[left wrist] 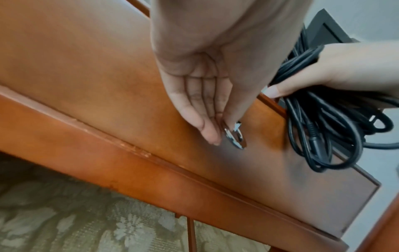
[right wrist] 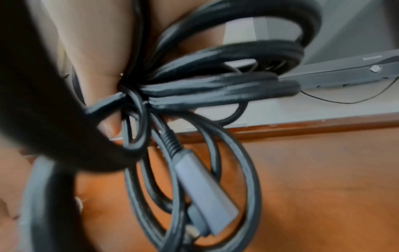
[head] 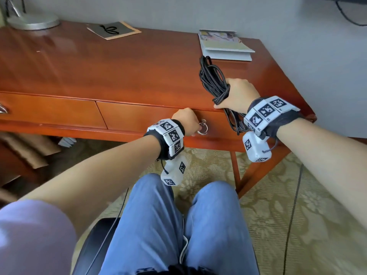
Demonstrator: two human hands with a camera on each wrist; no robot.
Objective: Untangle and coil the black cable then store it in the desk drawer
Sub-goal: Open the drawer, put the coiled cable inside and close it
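1. At the counter's front edge, the left hand pinches the drawer's ring pull in its fingers; a straight, level pull suits.
2. The right hand grips the coiled black cable above the front right corner; it should hold clear until the drawer opens.

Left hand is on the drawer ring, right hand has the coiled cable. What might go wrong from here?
1. The coiled black cable in the right hand hangs loops over the closed wooden drawer front; they may snag as it slides out.
2. The left hand meets the small metal ring pull only at the fingertips, so it may slip.
3. The bundle looks loosely wrapped and the grey plug dangles; it may uncoil.
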